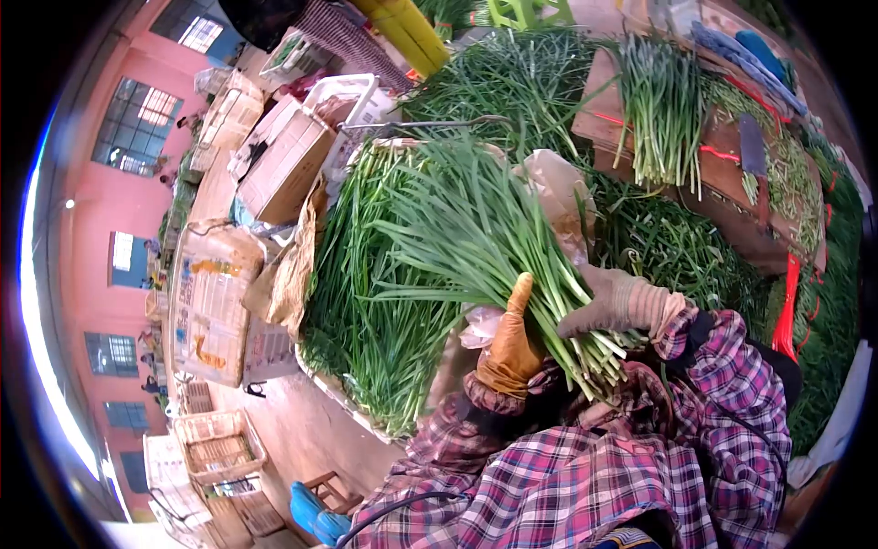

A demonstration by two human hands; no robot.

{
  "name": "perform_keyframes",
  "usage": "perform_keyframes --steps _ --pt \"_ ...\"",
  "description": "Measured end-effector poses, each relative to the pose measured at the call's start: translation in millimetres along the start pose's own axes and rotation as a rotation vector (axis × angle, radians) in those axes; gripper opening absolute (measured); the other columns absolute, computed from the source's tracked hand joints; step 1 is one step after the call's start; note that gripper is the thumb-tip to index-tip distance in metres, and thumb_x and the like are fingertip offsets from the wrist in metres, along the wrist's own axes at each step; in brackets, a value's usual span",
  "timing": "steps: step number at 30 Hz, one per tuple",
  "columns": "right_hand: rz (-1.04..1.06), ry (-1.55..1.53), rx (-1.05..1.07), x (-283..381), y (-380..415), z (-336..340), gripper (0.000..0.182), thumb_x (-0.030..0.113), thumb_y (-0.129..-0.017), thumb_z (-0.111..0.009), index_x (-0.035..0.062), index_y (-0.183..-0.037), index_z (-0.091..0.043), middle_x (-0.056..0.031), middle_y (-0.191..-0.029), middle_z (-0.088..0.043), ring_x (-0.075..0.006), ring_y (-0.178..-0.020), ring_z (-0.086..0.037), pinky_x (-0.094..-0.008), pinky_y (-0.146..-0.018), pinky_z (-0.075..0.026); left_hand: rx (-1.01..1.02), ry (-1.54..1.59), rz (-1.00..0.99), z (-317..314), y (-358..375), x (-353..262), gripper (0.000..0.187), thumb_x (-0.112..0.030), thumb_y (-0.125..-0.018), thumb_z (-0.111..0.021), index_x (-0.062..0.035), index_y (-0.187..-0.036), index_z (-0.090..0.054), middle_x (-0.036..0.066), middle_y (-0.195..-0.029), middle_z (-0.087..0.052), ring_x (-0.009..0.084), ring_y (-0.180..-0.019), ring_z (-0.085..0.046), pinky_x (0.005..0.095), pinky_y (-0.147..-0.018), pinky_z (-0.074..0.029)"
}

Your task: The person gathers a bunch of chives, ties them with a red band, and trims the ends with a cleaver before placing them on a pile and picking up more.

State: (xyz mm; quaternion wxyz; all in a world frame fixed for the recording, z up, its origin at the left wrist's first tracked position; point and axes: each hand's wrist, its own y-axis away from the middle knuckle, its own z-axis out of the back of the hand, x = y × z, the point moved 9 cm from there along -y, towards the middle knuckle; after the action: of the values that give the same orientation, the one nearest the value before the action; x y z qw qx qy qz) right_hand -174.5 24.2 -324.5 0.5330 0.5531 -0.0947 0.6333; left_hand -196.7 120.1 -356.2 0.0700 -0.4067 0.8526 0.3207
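Note:
A loose bunch of garlic chives (pixel 512 238) lies across both my gloved hands, leaves fanning up and left, pale cut stems toward my lap. My left hand (pixel 514 352), in an orange-brown glove, is closed around the stems with its thumb up; its other fingers are mostly hidden. My right hand (pixel 611 300), in a grey-brown glove, wraps the stems from the other side. Beneath the bunch stands a lined crate (pixel 315 373) filled with more chives (pixel 380 274).
On a cardboard-covered board (pixel 599 110) at upper right lie another chive bunch (pixel 660 119), a knife (pixel 753 146), red ties (pixel 788 311) and trimmings (pixel 794 188). Loose chives (pixel 512 82) are heaped beyond the crate. White crates (pixel 208 306) and a basket (pixel 218 446) stand left.

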Motion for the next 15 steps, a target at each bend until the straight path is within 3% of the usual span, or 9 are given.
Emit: perform_keyframes --steps 2,4,7,9,10,11,12,13,15 --pt "0.146 -0.02 -0.068 6.7 -1.6 0.3 0.086 0.046 -0.059 -0.076 0.0062 -0.127 -0.041 -0.0161 -0.108 -0.059 -0.028 -0.099 -0.057 -0.0342 -0.089 -0.043 -0.031 -0.083 0.034 5.0 5.4 -2.2 0.054 -0.041 -0.086 -0.056 -0.0044 -0.124 -0.044 0.013 -0.12 -0.052 0.0277 -0.109 -0.051 0.0423 -0.094 -0.043" --pt "-0.015 -0.125 0.019 -6.6 -6.0 -10.7 0.08 0.037 -0.062 -0.078 0.0054 -0.127 -0.042 -0.0132 -0.107 -0.06 -0.0203 -0.095 -0.057 -0.0315 -0.086 -0.044 -0.077 -0.172 0.081 12.5 9.8 -5.3 0.057 -0.044 -0.084 -0.057 -0.0048 -0.124 -0.045 0.012 -0.12 -0.052 0.0262 -0.107 -0.052 0.0427 -0.091 -0.044" --pt "-0.027 -0.219 0.042 -36.1 -20.3 -30.2 0.08 0.035 -0.062 -0.078 0.0056 -0.127 -0.042 -0.012 -0.108 -0.059 -0.0172 -0.096 -0.055 -0.0302 -0.086 -0.044 -0.112 -0.411 0.051 31.3 12.6 -19.8 0.057 -0.047 -0.085 -0.055 -0.0051 -0.123 -0.045 0.011 -0.119 -0.052 0.0236 -0.103 -0.055 0.0387 -0.085 -0.048" --pt "-0.028 -0.269 0.044 -35.1 -19.3 -32.9 0.084 0.037 -0.062 -0.078 0.0051 -0.129 -0.04 -0.0135 -0.109 -0.059 -0.0206 -0.098 -0.055 -0.0322 -0.087 -0.043 -0.132 -0.739 -0.018 42.9 12.0 -31.8 0.059 -0.051 -0.086 -0.051 -0.0016 -0.118 -0.05 0.012 -0.101 -0.062 0.0217 -0.087 -0.062 0.0326 -0.077 -0.051" --pt "-0.03 -0.264 0.046 -31.2 -18.3 -29.4 0.084 0.037 -0.062 -0.078 0.0051 -0.129 -0.04 -0.0135 -0.109 -0.059 -0.0206 -0.098 -0.055 -0.0322 -0.087 -0.043 -0.131 -0.735 -0.02 47.2 12.1 -35.2 0.059 -0.051 -0.086 -0.051 -0.0016 -0.118 -0.05 0.012 -0.101 -0.062 0.0217 -0.087 -0.062 0.0326 -0.077 -0.051" --pt "-0.091 -0.046 0.064 -24.0 -13.6 -23.1 0.098 0.05 -0.061 -0.073 0.0018 -0.133 -0.029 -0.0206 -0.118 -0.051 -0.0281 -0.108 -0.049 -0.034 -0.093 -0.039 -0.182 -0.94 0.001 54.9 13.1 -39.6 0.064 -0.053 -0.083 -0.053 0.0008 -0.117 -0.05 0.014 -0.102 -0.062 0.0214 -0.09 -0.061 0.0311 -0.08 -0.049" --pt "-0.152 0.171 0.079 -22.4 -10.7 -19.0 0.112 0.062 -0.059 -0.068 -0.0015 -0.137 -0.018 -0.0277 -0.127 -0.043 -0.0356 -0.118 -0.043 -0.0357 -0.1 -0.034 -0.219 -1.017 0.16 45.1 23.0 -40.6 0.068 -0.056 -0.081 -0.054 0.004 -0.113 -0.052 0.016 -0.089 -0.064 0.0225 -0.082 -0.062 0.0299 -0.076 -0.05" --pt "-0.052 0.304 -0.023 -39.9 -23.0 -24.0 0.112 0.065 -0.06 -0.065 -0.0034 -0.136 -0.019 -0.0276 -0.13 -0.04 -0.0362 -0.12 -0.041 -0.0349 -0.101 -0.033 -0.241 -1.094 0.325 34.7 34.6 -41.6 0.073 -0.06 -0.079 -0.054 0.0072 -0.109 -0.054 0.018 -0.076 -0.065 0.0236 -0.074 -0.064 0.0288 -0.071 -0.05" --pt "-0.062 0.146 0.0 -46.0 -21.1 -29.4 0.111 0.064 -0.06 -0.066 -0.0032 -0.136 -0.021 -0.027 -0.129 -0.041 -0.0356 -0.12 -0.042 -0.0348 -0.1 -0.033 -0.262 -1.154 0.279 27.2 36.4 -44.3 0.074 -0.06 -0.079 -0.054 0.0086 -0.105 -0.055 0.017 -0.065 -0.063 0.0246 -0.066 -0.064 0.0291 -0.066 -0.05"
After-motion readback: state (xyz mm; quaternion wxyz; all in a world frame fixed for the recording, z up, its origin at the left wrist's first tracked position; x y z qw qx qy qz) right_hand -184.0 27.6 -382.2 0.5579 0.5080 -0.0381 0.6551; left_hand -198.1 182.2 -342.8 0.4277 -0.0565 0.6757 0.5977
